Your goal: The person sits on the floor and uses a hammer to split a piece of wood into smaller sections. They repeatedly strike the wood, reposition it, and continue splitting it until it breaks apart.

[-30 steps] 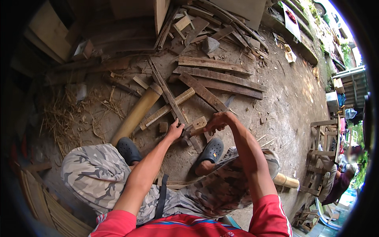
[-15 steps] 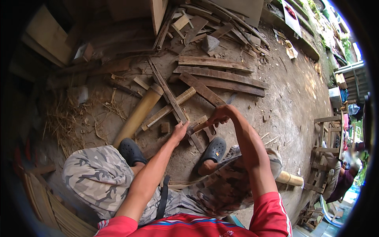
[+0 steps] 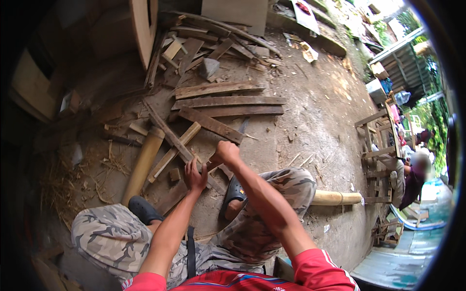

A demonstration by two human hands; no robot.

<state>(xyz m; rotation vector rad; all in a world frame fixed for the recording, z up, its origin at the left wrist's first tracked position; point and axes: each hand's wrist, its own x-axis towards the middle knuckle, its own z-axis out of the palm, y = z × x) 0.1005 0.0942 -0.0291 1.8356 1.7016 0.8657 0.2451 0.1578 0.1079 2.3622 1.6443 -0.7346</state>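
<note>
The right hand (image 3: 227, 154) was closed in a fist around a wooden handle (image 3: 212, 166), whose left end ran behind the other hand, so the rest of the tool was hidden. The left hand (image 3: 195, 177), just to the left and slightly nearer, had its fingers bent at the near end of a long wooden strip (image 3: 167, 132); whether it gripped the strip could not be told. The strip slanted away to the far left, crossing over a paler batten (image 3: 162, 167). A small wood block (image 3: 174, 174) lay left of the left hand, and beyond it a bamboo pole (image 3: 143, 165). Farther off, a dark plank (image 3: 210, 124) lay at an angle near several boards (image 3: 230, 102), with a scrap pile (image 3: 191, 53) behind them. Well to the right, a person (image 3: 412, 184) was beside a wooden frame (image 3: 378, 154).
</note>
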